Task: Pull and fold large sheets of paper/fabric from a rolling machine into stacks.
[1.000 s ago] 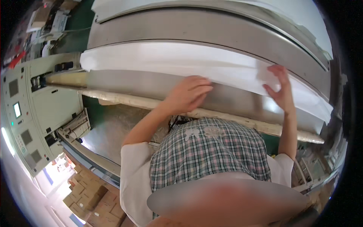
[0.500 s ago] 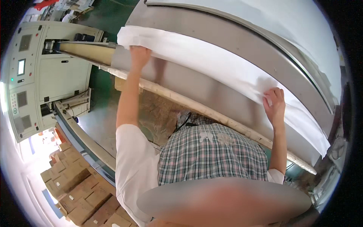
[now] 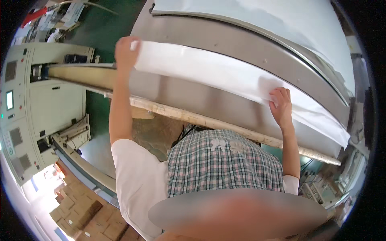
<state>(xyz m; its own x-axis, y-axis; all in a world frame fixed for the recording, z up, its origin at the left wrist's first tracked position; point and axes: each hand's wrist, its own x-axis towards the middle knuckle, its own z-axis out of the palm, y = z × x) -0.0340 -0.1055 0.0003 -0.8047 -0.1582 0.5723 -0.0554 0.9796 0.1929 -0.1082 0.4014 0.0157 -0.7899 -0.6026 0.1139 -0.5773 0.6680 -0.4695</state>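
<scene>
A long strip of white cloth-like sheet (image 3: 193,60) lies across the grey metal bed (image 3: 185,89) in front of me, its right part creased. My left hand (image 3: 127,51) is closed on the sheet's left end, fingers curled over the corner. Farther along, my right hand (image 3: 281,106) bends its thumb and fingers together at the near edge of the sheet. What lies between those fingertips is partly hidden.
A pale padded rail (image 3: 193,115) runs along the bed's near side. Behind the sheet are a grey metal plate (image 3: 225,46) and a large white sheet (image 3: 261,20). A control cabinet (image 3: 56,104) stands left, cardboard boxes (image 3: 80,209) lower left.
My left hand has gone from the near edge of the white sheet to its left end. My right hand stays at the near edge. The whole view has shifted slightly.
</scene>
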